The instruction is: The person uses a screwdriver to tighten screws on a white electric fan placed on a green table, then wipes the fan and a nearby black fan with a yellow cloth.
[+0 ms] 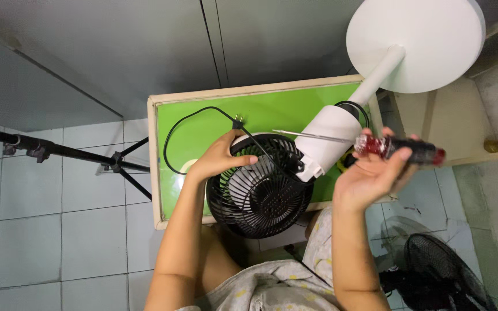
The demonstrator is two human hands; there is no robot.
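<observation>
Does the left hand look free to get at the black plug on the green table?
Probably yes: the left hand rests on the fan grille, with the plug just beyond and nothing between them.

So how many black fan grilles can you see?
2. One black grille is on the white fan lying on the green table, under the left hand. Another grille lies on the floor, bottom right. Others may be hidden.

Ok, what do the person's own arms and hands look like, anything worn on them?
Both arms are bare from the upper arm down, with no sleeves showing. The left hand and the right hand wear no gloves, and no rings, watch or bracelet can be seen. The only clothing in view is a grey garment with small yellow marks.
</observation>
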